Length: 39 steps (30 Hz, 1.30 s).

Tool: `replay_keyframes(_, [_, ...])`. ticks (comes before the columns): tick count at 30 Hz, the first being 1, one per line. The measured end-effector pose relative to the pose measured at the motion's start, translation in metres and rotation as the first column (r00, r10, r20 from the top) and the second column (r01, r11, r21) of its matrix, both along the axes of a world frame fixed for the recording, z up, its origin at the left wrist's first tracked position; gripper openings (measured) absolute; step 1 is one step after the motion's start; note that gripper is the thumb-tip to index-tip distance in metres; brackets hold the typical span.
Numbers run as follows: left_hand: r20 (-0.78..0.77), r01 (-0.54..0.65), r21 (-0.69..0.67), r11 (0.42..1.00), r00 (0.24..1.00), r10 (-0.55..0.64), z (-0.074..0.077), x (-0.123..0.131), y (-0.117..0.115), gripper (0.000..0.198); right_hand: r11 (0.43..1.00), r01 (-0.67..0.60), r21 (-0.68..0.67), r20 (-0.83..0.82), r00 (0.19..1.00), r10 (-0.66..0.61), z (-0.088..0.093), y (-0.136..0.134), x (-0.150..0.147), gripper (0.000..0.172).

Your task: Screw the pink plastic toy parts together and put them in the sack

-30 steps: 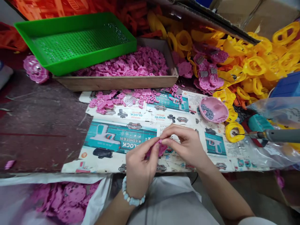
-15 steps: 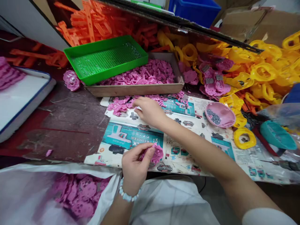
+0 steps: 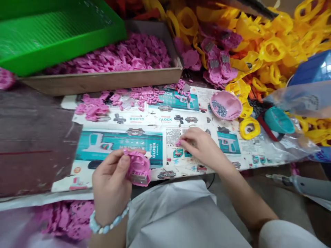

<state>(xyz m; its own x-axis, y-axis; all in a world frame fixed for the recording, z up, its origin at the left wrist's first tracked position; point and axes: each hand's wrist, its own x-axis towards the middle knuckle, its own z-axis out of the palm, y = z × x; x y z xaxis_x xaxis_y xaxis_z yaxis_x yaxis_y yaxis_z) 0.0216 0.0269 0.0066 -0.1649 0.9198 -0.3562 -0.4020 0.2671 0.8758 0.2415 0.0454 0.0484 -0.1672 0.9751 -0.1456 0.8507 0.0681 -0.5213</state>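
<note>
My left hand (image 3: pixel 112 175), with a bead bracelet at the wrist, pinches a pink plastic part (image 3: pixel 139 167) by its left edge. A grey metal plate shows at the part's lower edge. To the right, my right hand (image 3: pixel 200 146) has its thumb and fingertips closed on a small pink piece (image 3: pixel 178 142), just above the printed cardboard sheet (image 3: pixel 155 120). Beyond the hands, small pink pieces (image 3: pixel 147 96) lie scattered on the sheet. A pink bowl (image 3: pixel 232 105) with small metal bits, which look like screws, stands farther right.
A wooden tray (image 3: pixel 108 78) of pink parts stands behind, with a green tray (image 3: pixel 64 48) resting on it. Yellow plastic parts (image 3: pixel 272 50) are heaped at back right. A teal bowl (image 3: pixel 279 120) and a grey power screwdriver (image 3: pixel 310 186) are at right; pink parts (image 3: pixel 69 218) fill a bag lower left.
My right hand has come back from the scattered pieces toward me and right, with a small pink piece in its fingertips. The left hand has turned its pink part; the view has shifted.
</note>
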Motion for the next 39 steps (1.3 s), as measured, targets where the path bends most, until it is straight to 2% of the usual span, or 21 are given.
replay_keyframes(3, [0.107,0.162,-0.084,0.983,0.983,-0.152,0.009,0.018,0.007,0.036,0.984,0.064,0.167,0.022,0.997,-0.069,-0.016,-0.027,0.013,0.016])
replay_keyframes(5, [0.127,0.202,-0.151,0.968,0.975,-0.184,0.011,0.029,0.009,0.041,0.959,0.023,0.282,0.011,1.0,-0.028,-0.027,-0.031,0.014,0.02])
replay_keyframes(7, [0.139,0.217,-0.19,0.958,0.971,-0.192,0.009,0.036,0.009,0.042,0.935,-0.029,0.353,-0.005,0.999,0.033,-0.033,-0.029,0.011,0.013])
replay_keyframes(9, [0.153,0.249,-0.199,0.948,0.963,-0.221,0.005,0.042,0.006,0.039,0.92,-0.018,0.392,-0.055,0.998,0.044,-0.032,-0.026,0.008,0.01])
replay_keyframes(12, [0.137,0.316,-0.168,0.934,0.946,-0.295,-0.001,0.047,0.0,0.036,0.874,0.063,0.481,-0.187,0.982,0.032,-0.02,-0.025,0.001,0.012])
replay_keyframes(16, [0.034,0.353,-0.079,0.932,0.936,-0.351,-0.004,0.051,-0.007,0.031,0.793,-0.067,0.606,-0.203,0.951,0.235,-0.007,-0.026,-0.008,0.018])
replay_keyframes(18, [0.011,0.375,-0.053,0.925,0.927,-0.375,-0.003,0.053,-0.011,0.03,0.77,-0.089,0.632,-0.22,0.932,0.288,-0.008,-0.025,-0.01,0.018])
replay_keyframes(23, [-0.058,0.367,0.003,0.93,0.929,-0.366,0.001,0.056,-0.017,0.03,0.766,-0.077,0.638,-0.223,0.934,0.279,-0.014,-0.022,-0.01,0.017])
replay_keyframes(27, [-0.222,0.358,0.087,0.93,0.917,-0.332,0.008,0.059,-0.018,0.026,0.776,-0.045,0.629,-0.197,0.956,0.215,-0.012,-0.027,-0.013,0.017])
replay_keyframes(32, [-0.467,0.342,0.161,0.926,0.853,-0.234,0.02,0.063,-0.015,0.018,0.77,-0.012,0.638,-0.171,0.973,0.157,-0.007,-0.04,-0.02,0.02])
replay_keyframes(36, [-0.541,0.358,0.246,0.901,0.822,-0.179,0.023,0.062,-0.017,0.019,0.761,-0.012,0.649,-0.188,0.966,0.176,-0.004,-0.047,-0.021,0.028])
replay_keyframes(37, [-0.547,0.36,0.267,0.894,0.821,-0.167,0.022,0.061,-0.017,0.021,0.764,-0.005,0.645,-0.209,0.961,0.183,-0.003,-0.048,-0.021,0.029])
replay_keyframes(39, [-0.555,0.388,0.319,0.865,0.816,-0.161,0.019,0.058,-0.018,0.024,0.809,0.054,0.586,-0.332,0.926,0.179,-0.001,-0.049,-0.02,0.029])
